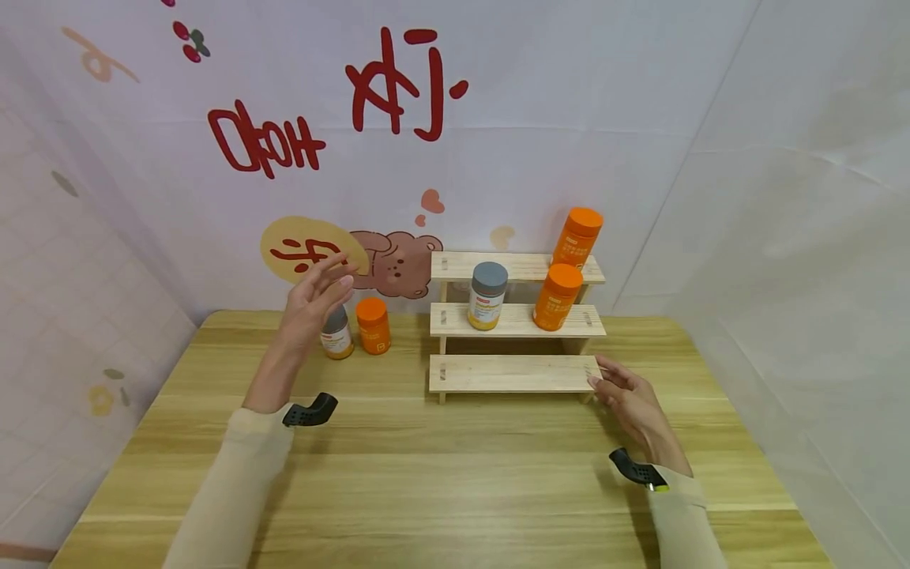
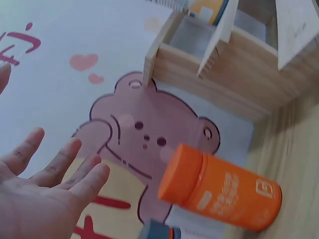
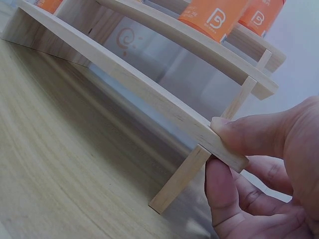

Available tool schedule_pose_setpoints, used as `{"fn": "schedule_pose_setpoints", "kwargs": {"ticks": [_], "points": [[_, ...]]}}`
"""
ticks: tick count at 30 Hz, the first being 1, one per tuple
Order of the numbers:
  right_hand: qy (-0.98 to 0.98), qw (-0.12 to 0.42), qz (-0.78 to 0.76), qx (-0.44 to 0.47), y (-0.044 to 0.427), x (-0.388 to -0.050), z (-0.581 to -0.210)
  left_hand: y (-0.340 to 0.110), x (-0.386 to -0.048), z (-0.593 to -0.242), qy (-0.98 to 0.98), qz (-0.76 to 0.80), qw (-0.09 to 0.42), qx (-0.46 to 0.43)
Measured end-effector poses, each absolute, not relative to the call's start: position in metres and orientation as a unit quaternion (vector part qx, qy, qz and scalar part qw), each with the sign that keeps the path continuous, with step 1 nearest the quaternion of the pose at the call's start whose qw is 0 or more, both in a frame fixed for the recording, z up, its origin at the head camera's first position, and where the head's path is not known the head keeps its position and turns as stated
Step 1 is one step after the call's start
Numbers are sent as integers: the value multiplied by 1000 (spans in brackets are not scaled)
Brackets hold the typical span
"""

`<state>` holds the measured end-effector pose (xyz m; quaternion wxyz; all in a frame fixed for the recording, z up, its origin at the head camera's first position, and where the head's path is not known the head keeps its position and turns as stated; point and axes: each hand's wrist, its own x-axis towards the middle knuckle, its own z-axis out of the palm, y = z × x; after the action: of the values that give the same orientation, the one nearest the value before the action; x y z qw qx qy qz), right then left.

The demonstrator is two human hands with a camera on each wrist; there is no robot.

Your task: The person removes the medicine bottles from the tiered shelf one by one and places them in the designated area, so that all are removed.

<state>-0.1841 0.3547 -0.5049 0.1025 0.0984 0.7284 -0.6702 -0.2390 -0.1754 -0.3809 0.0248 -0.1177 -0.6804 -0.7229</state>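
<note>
- Two arms reach in from the near side, well apart; the left arm slants far and rightward, the right arm far and leftward; both wear pale long sleeves;
- Left hand is raised at left, reaching farther than its counterpart; its fingers extend loosely, slightly spread, the palm on show in the left wrist view;
- Right hand works at right, nearer and lower, pointing leftward; thumb above and bent fingers beneath form a pinch; the right wrist trails nearer and to the right.
</note>
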Motion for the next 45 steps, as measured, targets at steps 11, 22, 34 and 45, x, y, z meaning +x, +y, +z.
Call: {"fn": "schedule_pose_setpoints", "kwargs": {"ticks": [11,22,34,45], "points": [[714,100,-689,76,354,-184,-504,-142,-249,-365,-655,-740,14,-155],[716,100,-685,90,354,-183,-501,-107,-265,-348,-652,-736,-6,-181],[703,94,-700,85,356,-184,-505,-81,-282,-336,-651,-729,-41,-206],[703,99,-699,82,356,-184,-504,-58,-295,-330,-649,-726,-63,-218]]}}
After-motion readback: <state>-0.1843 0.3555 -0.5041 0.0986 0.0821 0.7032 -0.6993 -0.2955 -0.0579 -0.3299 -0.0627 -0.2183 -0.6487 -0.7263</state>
